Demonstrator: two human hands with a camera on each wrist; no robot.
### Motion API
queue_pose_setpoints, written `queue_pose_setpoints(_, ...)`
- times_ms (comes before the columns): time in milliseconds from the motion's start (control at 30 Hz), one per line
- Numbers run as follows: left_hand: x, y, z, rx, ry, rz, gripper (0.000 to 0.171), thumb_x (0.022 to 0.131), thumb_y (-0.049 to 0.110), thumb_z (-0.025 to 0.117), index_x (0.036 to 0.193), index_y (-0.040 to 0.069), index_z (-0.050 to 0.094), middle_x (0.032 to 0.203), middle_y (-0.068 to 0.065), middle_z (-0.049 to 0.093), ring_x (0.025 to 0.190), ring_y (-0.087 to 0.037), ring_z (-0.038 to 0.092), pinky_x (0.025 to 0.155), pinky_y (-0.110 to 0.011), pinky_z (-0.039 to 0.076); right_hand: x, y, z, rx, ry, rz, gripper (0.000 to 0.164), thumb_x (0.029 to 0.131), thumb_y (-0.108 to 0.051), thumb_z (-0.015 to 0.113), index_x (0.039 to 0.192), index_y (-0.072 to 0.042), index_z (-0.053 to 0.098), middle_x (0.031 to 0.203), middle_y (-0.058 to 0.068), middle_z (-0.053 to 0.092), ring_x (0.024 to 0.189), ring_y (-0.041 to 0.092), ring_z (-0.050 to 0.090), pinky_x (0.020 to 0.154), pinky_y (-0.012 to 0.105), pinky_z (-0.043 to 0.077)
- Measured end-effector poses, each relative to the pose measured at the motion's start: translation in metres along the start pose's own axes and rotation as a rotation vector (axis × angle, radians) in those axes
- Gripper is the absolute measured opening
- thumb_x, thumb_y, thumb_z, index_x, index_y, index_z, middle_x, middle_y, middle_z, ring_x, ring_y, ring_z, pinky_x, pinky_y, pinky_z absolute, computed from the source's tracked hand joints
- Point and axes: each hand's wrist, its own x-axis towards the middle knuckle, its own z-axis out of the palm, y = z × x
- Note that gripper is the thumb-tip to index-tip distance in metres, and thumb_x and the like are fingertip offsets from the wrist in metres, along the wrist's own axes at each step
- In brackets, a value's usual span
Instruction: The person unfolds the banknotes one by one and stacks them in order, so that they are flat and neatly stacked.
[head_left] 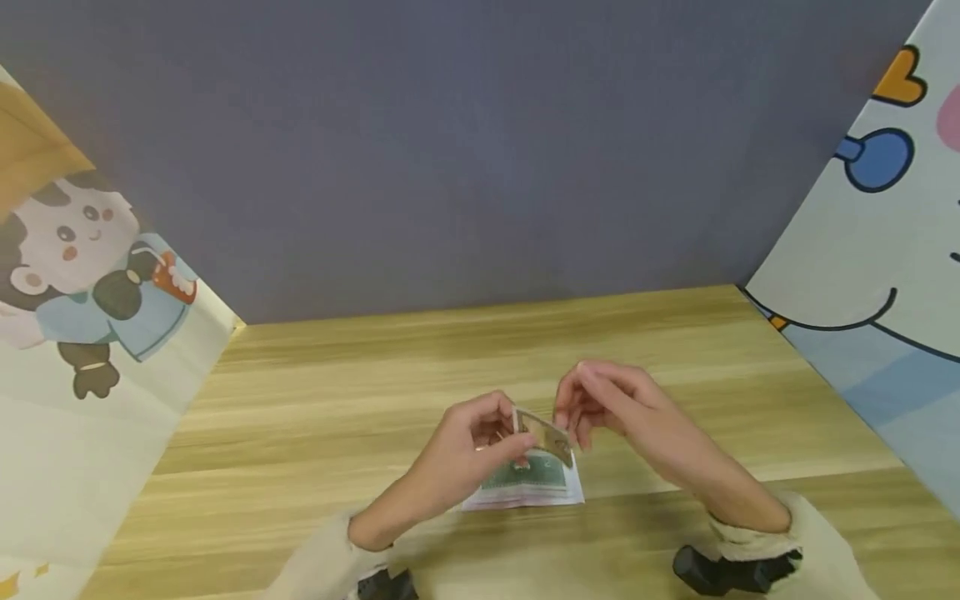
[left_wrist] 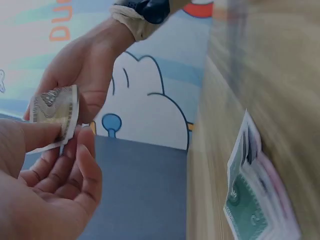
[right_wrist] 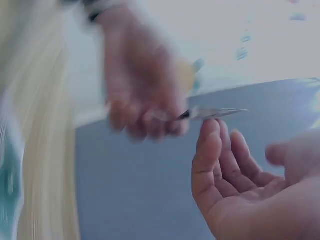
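My left hand (head_left: 459, 446) pinches a yellowish-brown banknote (head_left: 546, 435) between thumb and fingers. The note is raised above the table and tilted, and in the left wrist view its printed face with a pale border shows. My right hand (head_left: 637, 412) is at the note's right end, its fingers loosely bent. In the right wrist view, the right fingertips (right_wrist: 210, 127) come right up under the note's edge, while the thumb stands apart from them. Below the hands lies a small pile of banknotes (left_wrist: 247, 210), a green one on top and a pinkish edge beneath.
The wood-grain table (head_left: 337, 375) ends at a dark grey panel (head_left: 465, 167) behind. Cartoon-printed side panels stand at left (head_left: 112, 275) and right (head_left: 840, 275). A dark band with a device (head_left: 735, 571) sits on the right wrist, over a cream sleeve.
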Motion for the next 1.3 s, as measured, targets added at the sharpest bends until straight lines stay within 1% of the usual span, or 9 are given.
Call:
queue_pose_setpoints(100,-0.017,0.004,-0.002,-0.051,-0.024,0.007,0.009,0.096,0.01,0.066,0.093,0.005,0.058,0.089,-0.011,0.068,0.076,-0.021,0.068,0.071,-0.036,0.059,-0.007,-0.003,0.01,0.098,-0.031,-0.01,0.028,0.11,-0.012,0.034,0.108,0.004,0.056,0.091,0.014,0.062,0.069,0.026,0.062,0.059,0.037,0.055)
queue_pose_setpoints(267,-0.023,0.003,-0.006,-0.034,-0.021,0.064,0.007,0.099,0.008,0.061,0.093,0.006,0.06,0.09,-0.01,0.068,0.074,-0.015,0.066,0.066,-0.035,0.058,-0.007,0.012,0.021,0.047,-0.076,0.069,0.022,0.108,-0.01,0.04,0.124,0.001,0.051,0.098,0.016,0.064,0.068,0.024,0.062,0.06,0.038,0.056)
queue_pose_setpoints(500,-0.013,-0.013,-0.008,0.123,-0.001,0.165,0.014,0.1,0.011,0.06,0.088,0.007,0.065,0.08,-0.008,0.069,0.067,-0.013,0.065,0.056,-0.027,0.054,-0.007,0.031,0.037,-0.113,-0.038,0.16,0.03,0.11,-0.024,0.037,0.134,-0.017,0.054,0.116,0.009,0.061,0.087,0.02,0.062,0.074,0.037,0.055)
queue_pose_setpoints(600,-0.012,-0.014,-0.01,0.219,0.02,0.212,0.014,0.099,0.011,0.062,0.086,0.009,0.068,0.079,-0.003,0.069,0.065,-0.008,0.06,0.057,-0.025,0.054,-0.006,0.035,0.043,-0.137,-0.017,0.136,0.034,0.11,-0.025,0.036,0.136,-0.015,0.055,0.123,0.007,0.063,0.096,0.023,0.065,0.08,0.039,0.057)
queue_pose_setpoints(767,-0.012,-0.02,-0.012,0.353,0.035,0.294,0.018,0.098,0.011,0.063,0.08,0.01,0.067,0.074,0.003,0.063,0.062,-0.004,0.052,0.055,-0.022,0.052,-0.003,0.04,0.051,-0.164,-0.025,0.112,0.039,0.111,-0.025,0.033,0.138,-0.011,0.057,0.117,0.003,0.068,0.094,0.022,0.067,0.08,0.037,0.057)
queue_pose_setpoints(833,-0.013,-0.021,-0.013,0.335,0.016,0.293,0.019,0.099,0.01,0.061,0.082,0.009,0.067,0.076,0.002,0.065,0.064,-0.004,0.055,0.056,-0.023,0.053,-0.003,0.04,0.053,-0.155,-0.036,0.104,0.038,0.111,-0.024,0.032,0.138,-0.013,0.058,0.11,0.004,0.069,0.089,0.024,0.066,0.075,0.038,0.057)
queue_pose_setpoints(933,-0.013,-0.021,-0.013,0.253,-0.018,0.272,0.011,0.099,0.004,0.059,0.099,0.005,0.07,0.081,-0.002,0.069,0.069,-0.006,0.063,0.06,-0.025,0.057,-0.005,0.04,0.054,-0.165,-0.016,0.106,0.037,0.11,-0.025,0.034,0.139,-0.018,0.056,0.107,0.004,0.069,0.087,0.023,0.065,0.072,0.037,0.057)
queue_pose_setpoints(1133,-0.016,-0.018,-0.014,0.152,-0.042,0.203,0.038,0.096,-0.005,0.056,0.132,0.006,0.052,0.072,-0.002,0.068,0.058,-0.004,0.058,0.053,-0.026,0.055,-0.006,0.04,0.053,-0.158,0.0,0.172,0.041,0.11,-0.029,0.038,0.148,-0.018,0.044,0.098,0.005,0.064,0.08,0.024,0.062,0.068,0.036,0.056)
queue_pose_setpoints(1300,-0.016,-0.014,-0.016,0.064,-0.029,0.099,0.049,0.096,-0.001,0.059,0.139,0.014,0.043,0.068,-0.004,0.065,0.059,-0.01,0.063,0.055,-0.03,0.056,-0.004,0.042,0.048,-0.266,0.063,0.15,0.032,0.108,-0.032,0.042,0.132,-0.019,0.059,0.096,0.001,0.062,0.079,0.022,0.058,0.068,0.035,0.053)
